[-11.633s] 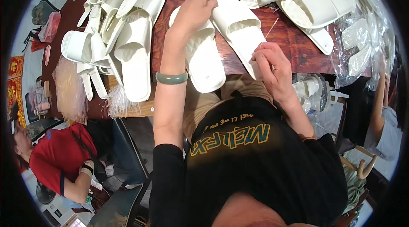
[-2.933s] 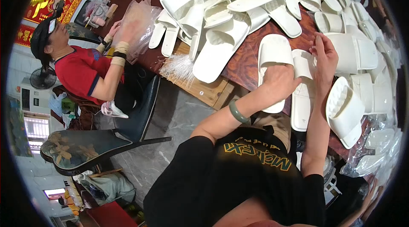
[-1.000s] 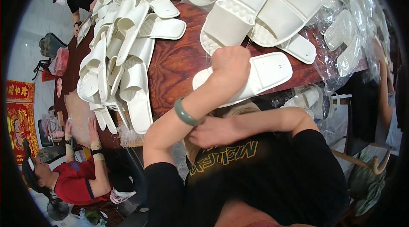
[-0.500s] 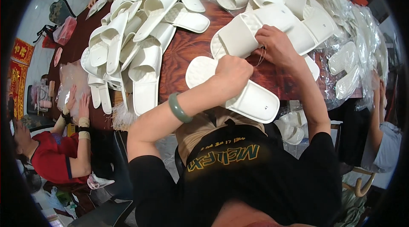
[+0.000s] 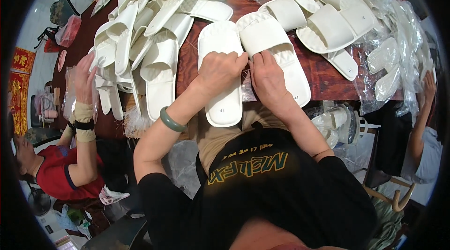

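Observation:
Two white slippers lie side by side in front of me, heels toward me. My left hand (image 5: 222, 69) is closed over the middle of the left slipper (image 5: 223, 104), hiding its upper part there. On the right slipper (image 5: 267, 32), my right hand (image 5: 268, 74) has bent fingers gripping the inner side, by the lower edge of the broad strap. The two hands nearly meet at the slippers' facing edges. Thin clear strands (image 5: 244, 77) show faintly between them; which fingers hold the strands is hidden.
Piled white slippers (image 5: 161, 69) stand at the left, with more (image 5: 328, 29) at the right and back of the brown table (image 5: 187, 69). Clear plastic bags (image 5: 398, 39) cover the right side. White strands (image 5: 135, 123) hang at the left edge. Co-workers sit left (image 5: 70, 165) and right (image 5: 424, 151).
The left slipper has turned upright and shifted left. The right slipper has come nearer and now lies beside it. My right hand has moved down and left; the left co-worker's hand has risen.

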{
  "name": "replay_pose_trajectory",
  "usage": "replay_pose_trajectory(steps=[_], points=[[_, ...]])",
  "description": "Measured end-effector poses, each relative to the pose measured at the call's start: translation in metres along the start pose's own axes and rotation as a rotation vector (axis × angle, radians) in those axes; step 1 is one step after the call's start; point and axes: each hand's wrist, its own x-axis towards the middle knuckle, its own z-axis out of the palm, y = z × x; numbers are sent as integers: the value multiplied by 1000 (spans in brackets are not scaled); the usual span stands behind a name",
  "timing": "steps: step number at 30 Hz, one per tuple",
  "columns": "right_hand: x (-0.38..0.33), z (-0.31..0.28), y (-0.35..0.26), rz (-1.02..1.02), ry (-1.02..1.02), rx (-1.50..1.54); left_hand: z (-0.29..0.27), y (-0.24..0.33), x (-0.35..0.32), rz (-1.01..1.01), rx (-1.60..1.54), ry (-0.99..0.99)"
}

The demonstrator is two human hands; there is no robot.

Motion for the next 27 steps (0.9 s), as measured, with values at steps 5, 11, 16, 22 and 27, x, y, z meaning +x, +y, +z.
replay_pose_trajectory(steps=[5, 11, 16, 22, 27], points=[[9, 4, -5, -2, -104, 65, -2, -1, -8, -337, -220, 87], [4, -60, -18, -92, -134, 9, -54, 10, -19, -781, -887, 16], [9, -59, -37, -128, -48, 467, -62, 21, -33, -850, -1490, 120], [13, -31, -57, 41, -88, 747, -74, 49, -27, -1030, -1428, 185], [1, -18, -61, 145, -63, 977, -73, 73, -28, -1098, -1439, 345]])
